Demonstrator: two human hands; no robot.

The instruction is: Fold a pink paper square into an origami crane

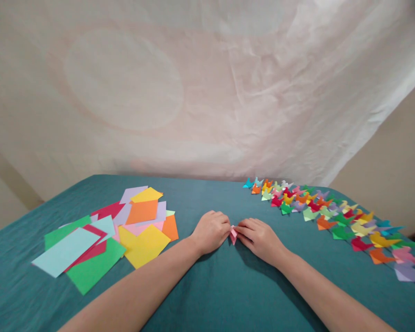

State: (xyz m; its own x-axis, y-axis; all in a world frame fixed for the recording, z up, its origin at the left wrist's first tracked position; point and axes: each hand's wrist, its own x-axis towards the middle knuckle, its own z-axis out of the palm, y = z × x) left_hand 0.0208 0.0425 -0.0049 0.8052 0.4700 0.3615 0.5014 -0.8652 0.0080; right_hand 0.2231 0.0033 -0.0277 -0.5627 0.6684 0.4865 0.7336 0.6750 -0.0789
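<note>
My left hand [210,230] and my right hand [257,237] meet near the middle of a teal-covered table [214,295]. Both pinch a small folded pink paper piece [233,233] between their fingertips, held just above the cloth. The fingers of each hand are curled closed on it, and most of the paper is hidden by them.
A loose heap of coloured paper squares [124,230] lies to the left. Rows of several small folded paper figures [332,214] run along the right side toward the table's right edge. A pale wrinkled sheet [207,92] hangs behind the table.
</note>
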